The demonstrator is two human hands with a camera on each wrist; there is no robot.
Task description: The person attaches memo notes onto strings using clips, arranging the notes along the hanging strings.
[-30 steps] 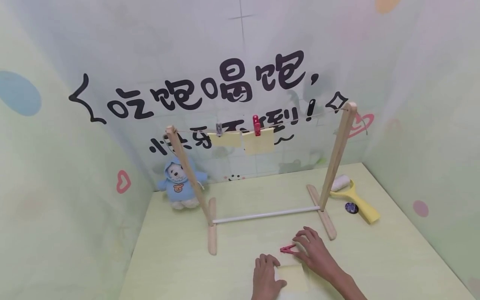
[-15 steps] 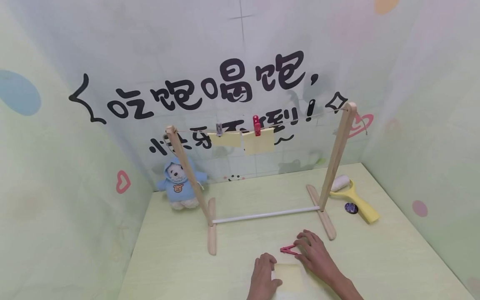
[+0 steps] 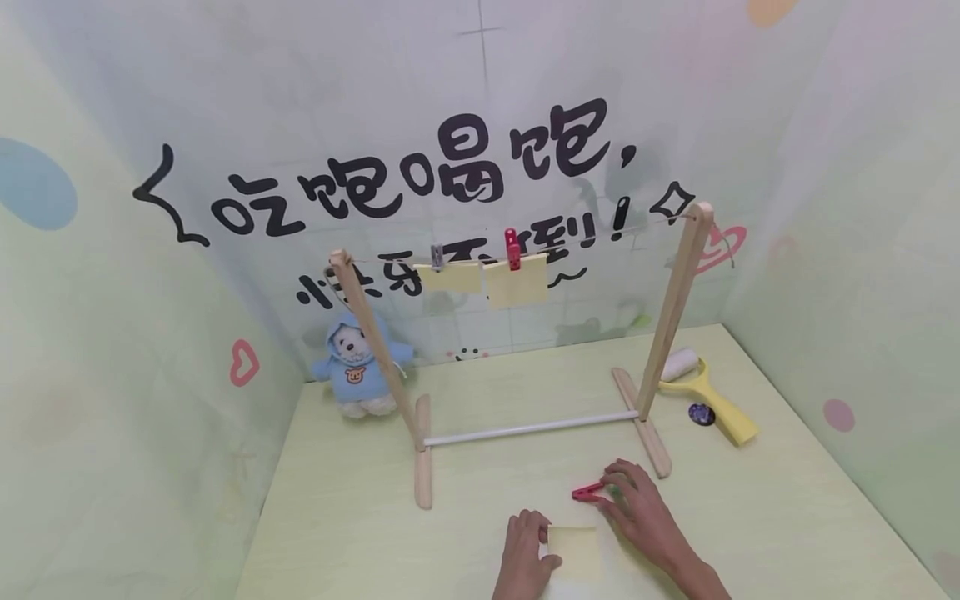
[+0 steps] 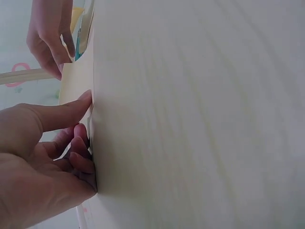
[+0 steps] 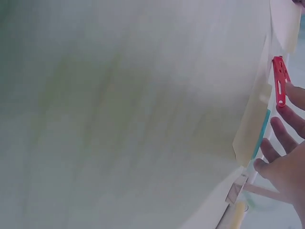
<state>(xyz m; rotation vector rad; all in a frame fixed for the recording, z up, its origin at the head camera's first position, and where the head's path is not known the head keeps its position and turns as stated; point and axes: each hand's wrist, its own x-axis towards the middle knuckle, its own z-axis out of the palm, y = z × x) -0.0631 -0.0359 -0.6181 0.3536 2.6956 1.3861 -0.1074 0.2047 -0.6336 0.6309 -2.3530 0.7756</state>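
Note:
In the head view my left hand [image 3: 525, 554] pinches the left edge of a pale yellow note [image 3: 576, 552] low over the table; the left wrist view shows the thumb of my left hand [image 4: 33, 157] against the note [image 4: 76, 83]. My right hand [image 3: 648, 517], up and right of the note, pinches a red clip [image 3: 587, 492] by its handle ends, its nose pointing left. In the right wrist view the red clip [image 5: 280, 81] sits between thumb and finger of my right hand [image 5: 288, 164], the other fingers spread.
Beyond my hands stands a wooden frame [image 3: 677, 312] whose string carries two notes [image 3: 517, 283] under a grey clip [image 3: 438, 257] and a red one. Behind its left post sits a plush toy [image 3: 356, 375]; a yellow roller [image 3: 720, 404] lies right. Something teal [image 5: 261, 133] shows beneath my right hand.
The note and my left hand have shifted slightly left. The red clip has moved a little right and up with my right hand, and its handles look closer together.

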